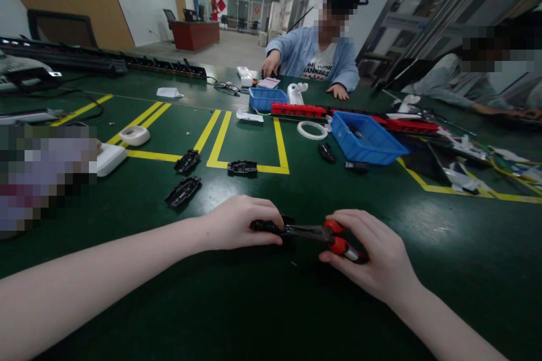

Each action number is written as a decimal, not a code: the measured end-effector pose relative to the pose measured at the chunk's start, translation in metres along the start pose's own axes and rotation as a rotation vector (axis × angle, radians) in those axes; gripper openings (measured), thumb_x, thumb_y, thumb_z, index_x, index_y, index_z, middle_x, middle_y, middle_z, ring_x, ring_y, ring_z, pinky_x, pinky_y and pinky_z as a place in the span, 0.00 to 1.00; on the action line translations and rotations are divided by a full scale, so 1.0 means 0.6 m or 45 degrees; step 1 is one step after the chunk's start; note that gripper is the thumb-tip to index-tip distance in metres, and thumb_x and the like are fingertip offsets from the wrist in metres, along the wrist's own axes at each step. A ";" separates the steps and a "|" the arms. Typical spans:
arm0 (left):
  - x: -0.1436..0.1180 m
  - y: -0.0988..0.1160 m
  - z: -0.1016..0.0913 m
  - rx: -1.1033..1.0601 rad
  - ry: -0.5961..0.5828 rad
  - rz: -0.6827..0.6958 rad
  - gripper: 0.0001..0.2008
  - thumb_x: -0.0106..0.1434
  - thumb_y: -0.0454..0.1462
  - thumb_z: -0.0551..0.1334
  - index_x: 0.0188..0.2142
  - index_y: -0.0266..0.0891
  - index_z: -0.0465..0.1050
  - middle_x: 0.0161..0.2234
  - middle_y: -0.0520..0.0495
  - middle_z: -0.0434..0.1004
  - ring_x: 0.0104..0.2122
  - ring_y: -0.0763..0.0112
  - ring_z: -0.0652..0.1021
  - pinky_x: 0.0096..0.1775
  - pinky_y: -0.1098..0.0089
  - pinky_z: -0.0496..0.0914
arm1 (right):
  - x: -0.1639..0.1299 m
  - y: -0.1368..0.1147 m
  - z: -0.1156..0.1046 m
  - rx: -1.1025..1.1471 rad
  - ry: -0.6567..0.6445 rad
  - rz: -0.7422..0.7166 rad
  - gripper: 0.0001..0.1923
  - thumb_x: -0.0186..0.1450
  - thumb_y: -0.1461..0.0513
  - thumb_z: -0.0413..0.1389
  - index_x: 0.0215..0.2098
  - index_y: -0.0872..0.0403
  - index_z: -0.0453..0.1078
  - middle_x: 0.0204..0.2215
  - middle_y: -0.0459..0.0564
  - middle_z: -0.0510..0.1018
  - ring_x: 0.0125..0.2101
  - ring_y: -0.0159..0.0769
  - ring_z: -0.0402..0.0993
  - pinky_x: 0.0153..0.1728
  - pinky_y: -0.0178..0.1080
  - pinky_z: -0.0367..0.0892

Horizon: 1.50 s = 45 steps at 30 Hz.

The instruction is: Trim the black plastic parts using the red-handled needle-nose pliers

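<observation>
Left hand: the left hand point(239, 224) is pressing down on a small black part point(265, 226), fingers curled over its near end and pinning it to the table point(271, 304).
Right hand: the right hand point(372, 254) is closing around the red handles of the pliers point(326, 234), thumb on top, fingers wrapped beneath.
Part and grip: the part is lying flat just in front of the person, mostly hidden under the left fingers; the pliers' dark nose is reaching across to its right end and looks to be touching it, though whether the nose is biting I cannot tell.
Progress: judging by the layout, this piece is mid-work, with the tool just meeting it.
Finished or waiting: three like black parts point(183, 192) are lying loose further out near the yellow lines point(220, 141), two more beside the blue bin point(366, 138); which are done I cannot tell.
Others: a person in a blue jacket point(315, 59) is sitting across the table, hands on it.
</observation>
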State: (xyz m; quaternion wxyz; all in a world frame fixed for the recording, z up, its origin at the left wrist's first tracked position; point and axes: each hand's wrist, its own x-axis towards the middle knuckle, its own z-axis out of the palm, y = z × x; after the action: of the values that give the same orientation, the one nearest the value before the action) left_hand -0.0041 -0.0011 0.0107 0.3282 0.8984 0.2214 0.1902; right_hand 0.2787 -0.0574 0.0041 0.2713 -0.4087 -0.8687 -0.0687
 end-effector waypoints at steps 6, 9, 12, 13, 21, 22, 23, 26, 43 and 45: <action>0.000 -0.004 0.004 0.015 0.015 0.018 0.06 0.65 0.36 0.65 0.40 0.37 0.74 0.42 0.48 0.75 0.37 0.71 0.77 0.37 0.73 0.70 | 0.008 -0.005 -0.001 -0.089 -0.049 -0.041 0.23 0.63 0.48 0.59 0.47 0.56 0.68 0.39 0.56 0.78 0.38 0.42 0.76 0.34 0.42 0.71; -0.001 -0.005 0.006 0.021 0.015 0.035 0.05 0.65 0.36 0.65 0.40 0.37 0.75 0.43 0.48 0.76 0.38 0.71 0.78 0.38 0.72 0.70 | 0.009 -0.006 -0.001 -0.127 -0.061 -0.052 0.23 0.63 0.48 0.59 0.47 0.57 0.68 0.39 0.56 0.78 0.38 0.42 0.76 0.35 0.42 0.71; -0.002 -0.006 0.007 0.026 0.018 0.044 0.05 0.65 0.36 0.65 0.39 0.37 0.75 0.44 0.47 0.76 0.38 0.71 0.78 0.39 0.72 0.71 | 0.008 -0.007 0.001 -0.153 -0.074 -0.063 0.24 0.63 0.48 0.58 0.48 0.57 0.68 0.40 0.57 0.78 0.38 0.42 0.75 0.35 0.42 0.71; -0.003 -0.006 0.007 0.023 0.016 0.042 0.05 0.65 0.36 0.65 0.39 0.37 0.75 0.45 0.47 0.76 0.38 0.71 0.78 0.39 0.72 0.71 | 0.008 -0.007 0.002 -0.156 -0.076 -0.070 0.24 0.64 0.48 0.58 0.48 0.57 0.68 0.40 0.57 0.78 0.38 0.42 0.75 0.35 0.42 0.71; -0.002 -0.006 0.006 -0.026 0.016 0.027 0.04 0.64 0.36 0.66 0.37 0.36 0.75 0.43 0.48 0.76 0.38 0.71 0.78 0.40 0.72 0.71 | 0.012 -0.010 -0.004 -0.214 -0.062 -0.148 0.24 0.64 0.49 0.58 0.48 0.60 0.69 0.39 0.59 0.78 0.39 0.43 0.75 0.35 0.42 0.69; -0.002 -0.006 0.006 -0.039 0.018 0.022 0.04 0.64 0.36 0.66 0.37 0.36 0.75 0.43 0.48 0.76 0.38 0.71 0.78 0.40 0.72 0.71 | 0.012 -0.010 -0.006 -0.226 -0.056 -0.157 0.24 0.64 0.49 0.58 0.48 0.60 0.69 0.40 0.59 0.78 0.39 0.43 0.75 0.36 0.42 0.69; -0.002 -0.006 0.006 -0.050 0.021 0.017 0.04 0.64 0.36 0.66 0.37 0.36 0.76 0.43 0.48 0.76 0.39 0.70 0.78 0.40 0.72 0.71 | 0.012 -0.010 -0.007 -0.236 -0.054 -0.165 0.24 0.63 0.49 0.59 0.48 0.60 0.69 0.40 0.59 0.78 0.39 0.43 0.75 0.36 0.42 0.68; -0.002 -0.005 0.004 -0.070 0.037 0.012 0.04 0.63 0.36 0.66 0.37 0.36 0.76 0.42 0.48 0.76 0.39 0.70 0.78 0.41 0.71 0.71 | 0.011 -0.009 -0.008 -0.248 -0.043 -0.174 0.24 0.63 0.50 0.59 0.48 0.60 0.69 0.40 0.59 0.78 0.39 0.44 0.75 0.36 0.43 0.68; 0.001 -0.009 0.003 -0.064 0.022 0.055 0.06 0.64 0.38 0.65 0.38 0.37 0.76 0.39 0.49 0.78 0.35 0.73 0.78 0.35 0.73 0.68 | 0.011 -0.011 -0.004 -0.054 -0.138 -0.047 0.18 0.64 0.50 0.58 0.45 0.54 0.69 0.37 0.55 0.78 0.34 0.41 0.76 0.31 0.41 0.71; 0.001 -0.008 0.003 -0.037 0.025 0.049 0.06 0.64 0.38 0.65 0.38 0.37 0.75 0.38 0.49 0.77 0.35 0.73 0.77 0.34 0.74 0.68 | 0.011 -0.010 -0.003 -0.050 -0.130 -0.054 0.18 0.64 0.50 0.58 0.45 0.54 0.69 0.37 0.55 0.78 0.34 0.40 0.75 0.31 0.41 0.71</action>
State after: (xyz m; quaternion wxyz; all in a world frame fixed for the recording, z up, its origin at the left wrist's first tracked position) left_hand -0.0042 0.0015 0.0066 0.3355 0.8956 0.2046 0.2083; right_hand 0.2716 -0.0577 0.0100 0.2168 -0.3984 -0.8884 -0.0706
